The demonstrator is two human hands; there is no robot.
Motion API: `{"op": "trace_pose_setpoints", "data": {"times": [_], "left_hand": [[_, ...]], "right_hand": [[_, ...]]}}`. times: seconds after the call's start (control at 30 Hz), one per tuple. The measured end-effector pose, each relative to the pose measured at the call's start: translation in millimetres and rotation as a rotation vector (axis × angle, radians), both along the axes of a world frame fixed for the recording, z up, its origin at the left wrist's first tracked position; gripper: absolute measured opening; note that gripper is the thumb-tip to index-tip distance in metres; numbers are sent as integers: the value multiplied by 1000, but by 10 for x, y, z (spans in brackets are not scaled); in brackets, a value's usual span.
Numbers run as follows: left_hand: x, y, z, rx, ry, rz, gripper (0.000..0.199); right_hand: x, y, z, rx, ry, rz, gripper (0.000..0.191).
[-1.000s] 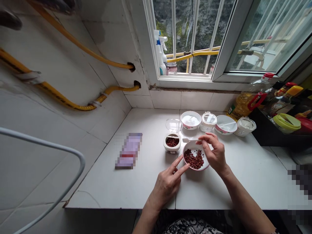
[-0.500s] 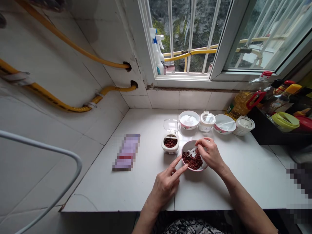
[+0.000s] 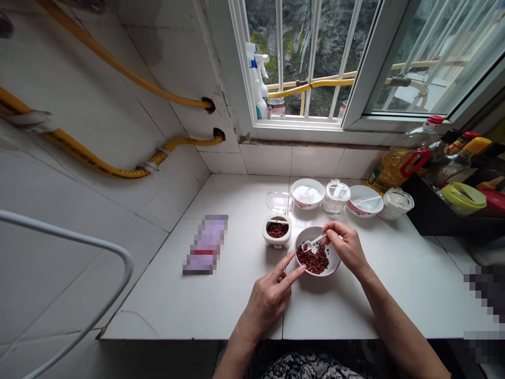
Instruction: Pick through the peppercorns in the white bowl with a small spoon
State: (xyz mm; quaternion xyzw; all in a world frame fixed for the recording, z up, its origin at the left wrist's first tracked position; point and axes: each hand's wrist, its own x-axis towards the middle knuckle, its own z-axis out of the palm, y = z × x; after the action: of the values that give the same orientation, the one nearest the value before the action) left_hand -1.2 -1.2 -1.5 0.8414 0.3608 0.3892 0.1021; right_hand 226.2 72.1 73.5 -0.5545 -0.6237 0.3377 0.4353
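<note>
A small white spoon is pinched by its handle in my right hand, its scoop low over the contents of a pink-rimmed white bowl. Dark red-brown grains that look like peppercorns cover part of the bowl's bottom. My left hand has its index finger and thumb stretched out and spread, the tips at the bowl's left rim; its other fingers are curled. Just left of the bowl stands a white seasoning jar with its clear lid raised, holding the same dark red grains.
Behind are a bowl of white powder, a lidded jar, a bowl with a white spoon and another jar. An oil bottle and a black rack stand right. A blurred purple packet lies left.
My right hand has shifted slightly right, so more of the spoon and the bowl's inside shows. The left hand stays at the rim. The whole view has shifted slightly.
</note>
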Motion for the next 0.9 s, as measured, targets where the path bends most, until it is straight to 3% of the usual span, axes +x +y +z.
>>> {"op": "trace_pose_setpoints", "data": {"times": [0.17, 0.47, 0.9], "left_hand": [[-5, -2, 4, -9, 3, -5, 65], [0, -2, 12, 5, 6, 0, 65], [2, 0, 10, 1, 4, -4, 66]], "right_hand": [[15, 4, 2, -47, 76, 17, 16], [24, 38, -109, 210, -243, -33, 17], [-45, 21, -166, 238, -325, 21, 19]]}}
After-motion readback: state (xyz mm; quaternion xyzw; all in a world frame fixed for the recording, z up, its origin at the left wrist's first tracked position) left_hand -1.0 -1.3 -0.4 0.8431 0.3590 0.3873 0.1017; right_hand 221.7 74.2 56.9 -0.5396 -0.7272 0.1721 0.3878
